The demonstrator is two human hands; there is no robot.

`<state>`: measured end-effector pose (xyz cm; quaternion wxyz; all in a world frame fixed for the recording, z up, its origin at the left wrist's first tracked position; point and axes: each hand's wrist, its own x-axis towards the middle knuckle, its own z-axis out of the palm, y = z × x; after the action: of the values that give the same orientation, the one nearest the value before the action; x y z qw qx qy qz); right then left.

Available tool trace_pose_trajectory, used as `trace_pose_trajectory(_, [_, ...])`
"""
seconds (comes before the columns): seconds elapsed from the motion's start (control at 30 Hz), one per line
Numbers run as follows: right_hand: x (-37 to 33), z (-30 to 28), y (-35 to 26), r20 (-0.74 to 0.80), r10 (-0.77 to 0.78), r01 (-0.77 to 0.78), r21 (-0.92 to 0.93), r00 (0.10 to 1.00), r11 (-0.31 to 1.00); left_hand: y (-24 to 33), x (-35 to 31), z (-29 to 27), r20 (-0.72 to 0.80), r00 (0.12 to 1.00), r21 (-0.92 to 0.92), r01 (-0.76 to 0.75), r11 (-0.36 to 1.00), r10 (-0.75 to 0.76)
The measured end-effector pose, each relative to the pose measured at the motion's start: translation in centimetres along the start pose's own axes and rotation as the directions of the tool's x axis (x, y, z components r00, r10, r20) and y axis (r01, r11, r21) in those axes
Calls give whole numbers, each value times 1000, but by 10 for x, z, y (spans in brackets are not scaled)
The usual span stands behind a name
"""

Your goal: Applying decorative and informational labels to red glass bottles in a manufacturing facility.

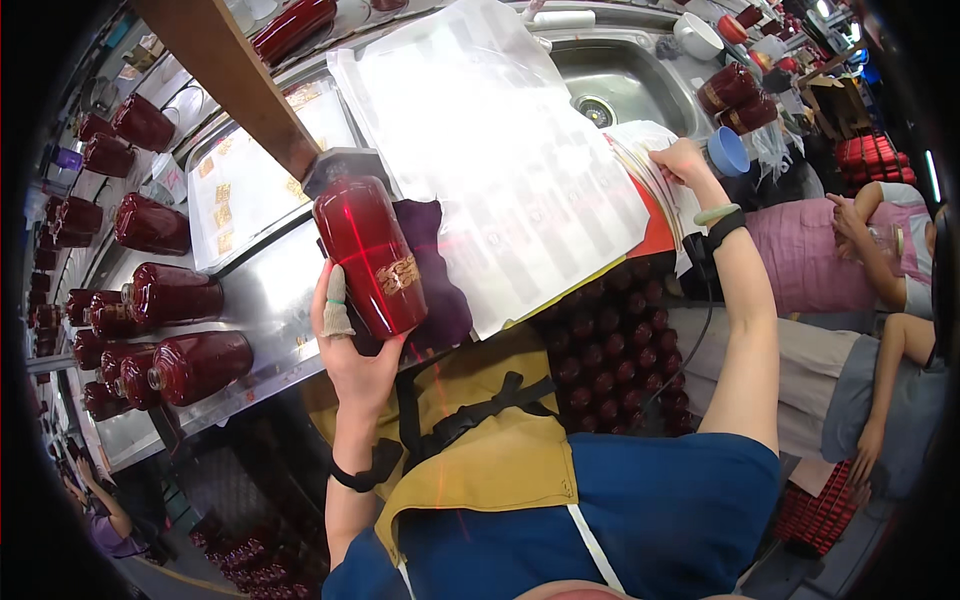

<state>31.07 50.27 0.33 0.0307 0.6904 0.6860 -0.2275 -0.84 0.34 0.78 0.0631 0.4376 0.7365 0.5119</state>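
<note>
My left hand [358,365] is closed around the lower end of a glossy dark red bottle [355,235], thumb on one side and fingers on the other. A pale cover sits on one finger. The bottle is tilted, with a gold pattern on its side, and its far end meets a dark block [345,168] by a wooden post. A dark purple cloth [440,270] lies beside it. To the right, my right hand [685,162] pinches the edge of some stacked paper sheets [637,140]. Large white sheets [490,170] cover the worktop between my hands.
Several red bottles [203,367] stand on the left. A tray [215,245] holds gold decals on white paper. The wooden post [230,70] slants across the far left. A steel sink [630,85] and a blue cup [728,152] are far right; people [810,250] are at the right.
</note>
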Motion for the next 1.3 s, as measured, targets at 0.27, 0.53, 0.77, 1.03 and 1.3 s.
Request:
trace_pose_trajectory(0.27, [5,-2,37,-190,-475,331,-502,859,799,0,-4,3,9,985,-100,175,979,-175])
trace_pose_trajectory(0.53, [-169,14,-53,-220,-702,718,-11,677,696,-6,-5,2,-25,992,-87,119,989,-121])
trace_pose_trajectory(0.77, [-309,80,-141,38,-849,754,439,527,488,-11,-11,3,35,987,-23,157,987,-157])
trace_pose_trajectory(1.03, [-349,108,-176,12,-937,738,613,348,282,-3,-16,-9,215,940,-108,292,950,-265])
trace_pose_trajectory(1.3, [-341,126,-159,44,-877,681,612,478,402,3,-20,-1,207,945,-523,324,788,-252])
